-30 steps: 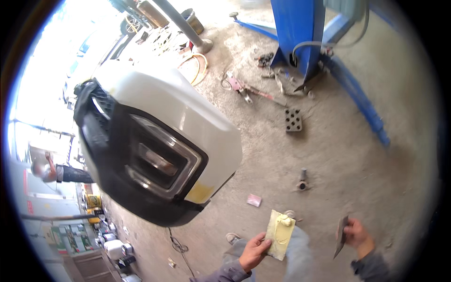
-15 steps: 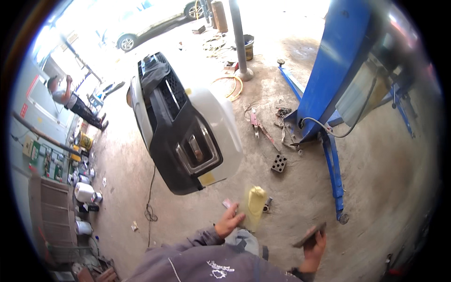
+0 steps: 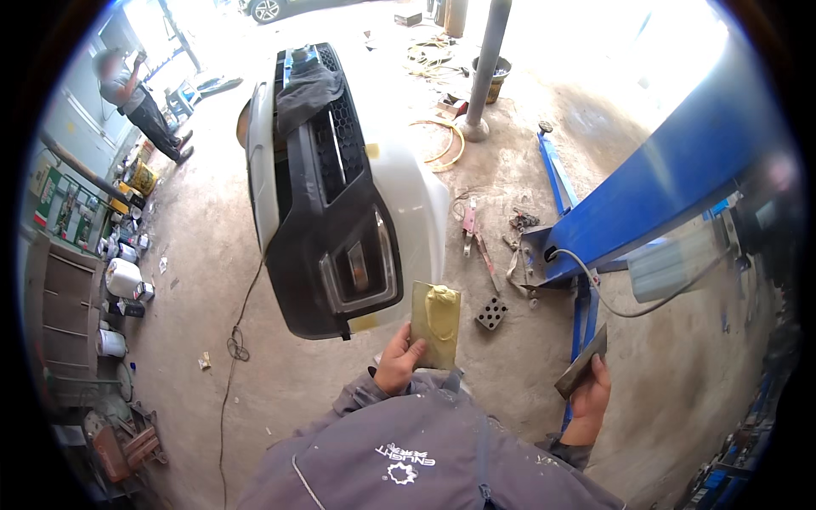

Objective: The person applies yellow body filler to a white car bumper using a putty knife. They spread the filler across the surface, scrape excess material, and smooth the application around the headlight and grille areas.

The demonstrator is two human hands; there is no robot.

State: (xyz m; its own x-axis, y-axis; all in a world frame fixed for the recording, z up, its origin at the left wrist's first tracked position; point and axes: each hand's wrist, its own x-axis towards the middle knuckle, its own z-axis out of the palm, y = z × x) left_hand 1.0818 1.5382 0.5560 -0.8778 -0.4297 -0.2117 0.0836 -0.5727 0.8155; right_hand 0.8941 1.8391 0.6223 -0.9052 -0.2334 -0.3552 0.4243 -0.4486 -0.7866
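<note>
My left hand (image 3: pixel 396 360) is closed on the left edge of a flat mixing board (image 3: pixel 422 304). A mound of yellow body filler (image 3: pixel 442 316) is spread on the board's face, thickest near the far end. Off to the right, my right hand (image 3: pixel 590 398) grips a dark, flat rectangular spreader (image 3: pixel 580 365), tilted, its fingers partly hidden behind it. Just beyond the board stands a car bumper (image 3: pixel 340 229), black and white, with a lamp unit (image 3: pixel 360 268) and a honeycomb grille. A dark cloth (image 3: pixel 308 98) drapes over its upper part.
A blue lift post (image 3: pixel 654 183) leans in from the right, its arm (image 3: pixel 557 172) along the floor. A perforated metal block (image 3: pixel 491 313) and a red-handled tool (image 3: pixel 481 246) lie nearby. A cable (image 3: pixel 240 340) trails at left. Another person (image 3: pixel 136 102) stands at far left.
The board with filler now shows sharper and a little left of and farther up than before. My right hand and spreader have shifted up in view. The whole view has turned somewhat.
</note>
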